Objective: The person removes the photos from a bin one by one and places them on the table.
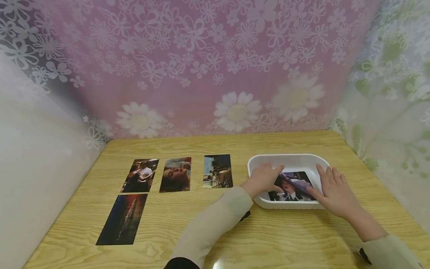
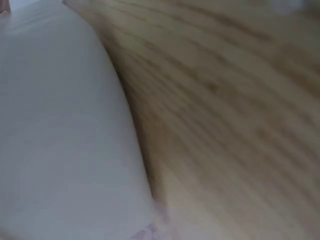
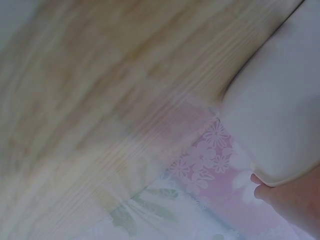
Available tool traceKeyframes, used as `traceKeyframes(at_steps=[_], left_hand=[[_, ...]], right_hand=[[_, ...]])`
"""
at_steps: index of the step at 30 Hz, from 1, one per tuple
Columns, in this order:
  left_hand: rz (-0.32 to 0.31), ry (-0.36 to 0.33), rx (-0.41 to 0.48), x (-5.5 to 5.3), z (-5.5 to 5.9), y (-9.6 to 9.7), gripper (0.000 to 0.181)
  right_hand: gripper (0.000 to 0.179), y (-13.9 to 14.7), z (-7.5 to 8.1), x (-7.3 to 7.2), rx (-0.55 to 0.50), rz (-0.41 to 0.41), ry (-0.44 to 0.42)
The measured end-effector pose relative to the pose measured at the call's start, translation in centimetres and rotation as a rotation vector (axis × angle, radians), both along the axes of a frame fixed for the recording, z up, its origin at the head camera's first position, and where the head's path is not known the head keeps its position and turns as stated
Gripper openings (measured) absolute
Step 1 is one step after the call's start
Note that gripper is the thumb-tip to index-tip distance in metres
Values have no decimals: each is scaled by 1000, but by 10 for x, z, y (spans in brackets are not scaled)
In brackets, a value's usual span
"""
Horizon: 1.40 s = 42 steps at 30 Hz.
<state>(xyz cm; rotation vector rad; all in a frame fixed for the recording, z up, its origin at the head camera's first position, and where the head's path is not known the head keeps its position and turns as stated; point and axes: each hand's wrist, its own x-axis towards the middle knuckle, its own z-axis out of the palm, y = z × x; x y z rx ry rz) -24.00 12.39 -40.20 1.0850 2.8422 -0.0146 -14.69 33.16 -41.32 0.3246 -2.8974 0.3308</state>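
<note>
A white tray (image 1: 289, 205) with rounded corners stands at the right of the table. Inside it lies a dark glossy photo card (image 1: 293, 183) showing a figure under a purple striped shape. My left hand (image 1: 263, 180) reaches over the tray's left side, thumb and forefinger spread at the card's left edge. Over the right wall comes my right hand (image 1: 337, 192), its fingers extended at the rim and its thumb by the card's right edge. The right wrist view catches fingertips (image 3: 260, 191) beside the tray's white wall (image 3: 275, 115).
Three photo cards form a row left of the tray: a couple (image 1: 141, 175), a reclining face (image 1: 175, 175) and an outdoor scene (image 1: 217, 172). Below the couple lies a dark blue and red card (image 1: 122, 219). Flowered cloth walls (image 1: 201, 74) enclose the wood-grain table (image 1: 188, 220).
</note>
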Motion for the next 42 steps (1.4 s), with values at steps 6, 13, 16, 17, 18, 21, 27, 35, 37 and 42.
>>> traceKeyframes(at_steps=[6, 13, 16, 17, 18, 21, 27, 35, 37, 42], left_hand=[[56, -8, -60, 1, -6, 1, 88], [92, 0, -73, 0, -9, 2, 89], [89, 6, -71, 1, -9, 2, 88], [87, 8, -69, 2, -8, 1, 88], [85, 9, -65, 2, -8, 1, 88], [78, 14, -55, 2, -7, 0, 87], [97, 21, -78, 2, -6, 0, 91], [104, 22, -48, 0, -9, 1, 95], [83, 18, -24, -1, -10, 1, 95], [6, 9, -18, -3, -9, 0, 94]], right_hand=[[80, 0, -1, -1, 0, 1, 6], [80, 0, 0, -1, -1, 0, 0], [80, 0, 0, -1, 0, 2, -2], [80, 0, 0, -1, 0, 1, -3], [80, 0, 0, -1, 0, 1, -3], [80, -1, 0, -2, -1, 2, -4], [80, 0, 1, -2, -1, 1, -3], [80, 0, 0, -2, 5, -3, 2], [80, 0, 1, -2, 8, -2, 1], [81, 0, 1, -3, 22, 5, -1]])
